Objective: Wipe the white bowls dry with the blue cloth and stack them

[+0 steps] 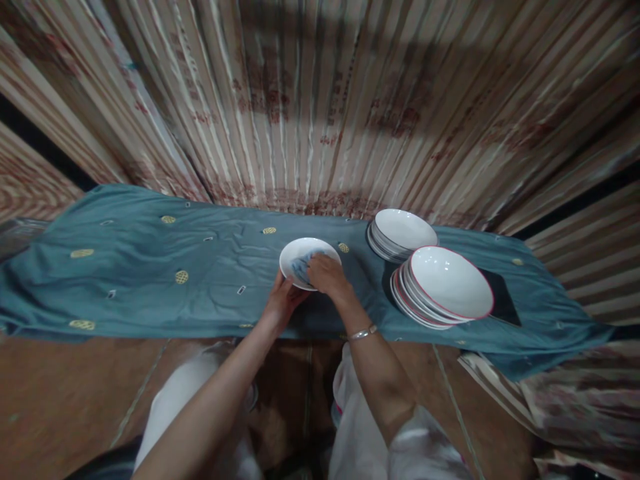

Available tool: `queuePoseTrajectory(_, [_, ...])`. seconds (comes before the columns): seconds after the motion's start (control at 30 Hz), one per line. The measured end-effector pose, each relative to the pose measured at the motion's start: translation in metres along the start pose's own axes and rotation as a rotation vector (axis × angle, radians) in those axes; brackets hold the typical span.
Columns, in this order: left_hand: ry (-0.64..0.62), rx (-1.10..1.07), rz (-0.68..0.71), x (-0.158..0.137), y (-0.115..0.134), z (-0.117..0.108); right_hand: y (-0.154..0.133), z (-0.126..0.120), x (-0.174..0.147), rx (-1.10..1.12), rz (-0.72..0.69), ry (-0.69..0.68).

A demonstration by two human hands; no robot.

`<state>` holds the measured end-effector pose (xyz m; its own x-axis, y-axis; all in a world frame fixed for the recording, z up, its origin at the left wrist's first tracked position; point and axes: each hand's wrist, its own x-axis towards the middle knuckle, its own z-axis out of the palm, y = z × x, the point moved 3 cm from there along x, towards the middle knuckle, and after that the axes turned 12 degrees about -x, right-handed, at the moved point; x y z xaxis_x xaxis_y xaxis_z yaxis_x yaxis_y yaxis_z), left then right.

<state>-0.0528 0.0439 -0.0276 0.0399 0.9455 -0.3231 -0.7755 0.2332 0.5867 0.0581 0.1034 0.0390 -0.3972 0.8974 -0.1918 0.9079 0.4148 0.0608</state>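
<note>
A white bowl (287, 252) is held over the middle of the cloth-covered table, tilted a little toward me. My left hand (283, 299) grips its near left rim from below, the fingers partly hidden under the bowl. Inside the bowl, my right hand (325, 272) presses a bluish cloth (301, 265) against the surface, its fingers closed on it. To the right stand two stacks: white bowls (403, 230) at the back, and red-rimmed white bowls (450, 283) closer to me, the top one tilted.
A teal tablecloth (140, 267) with yellow pineapple prints covers the long narrow table. A flat dark object (503, 300) lies beside the red-rimmed stack. Pleated patterned curtains (300, 107) hang right behind the table. My knees are below its front edge.
</note>
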Motion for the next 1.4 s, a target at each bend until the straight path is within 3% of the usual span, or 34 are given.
queuePoseTrajectory(0.27, [0.000,0.008,0.016,0.001,0.001,0.001,0.008,-0.006,-0.013,-0.003,-0.065,-0.050])
queuePoseTrajectory(0.5, [0.009,0.023,0.045,0.000,0.001,0.003,0.010,-0.006,-0.024,0.386,-0.200,-0.072])
queuePoseTrajectory(0.8, [0.001,0.023,0.053,0.002,-0.003,0.002,0.031,0.006,-0.036,0.827,-0.193,0.110])
queuePoseTrajectory(1.0, [0.013,0.055,0.073,0.000,-0.002,0.004,0.055,0.020,-0.041,1.167,0.030,0.365])
queuePoseTrajectory(1.17, [0.059,0.090,0.088,-0.004,-0.005,0.005,0.068,0.024,-0.041,1.053,0.198,0.554])
queuePoseTrajectory(1.4, [0.174,0.160,0.209,-0.013,-0.002,-0.013,0.075,0.027,-0.044,0.960,0.348,0.630])
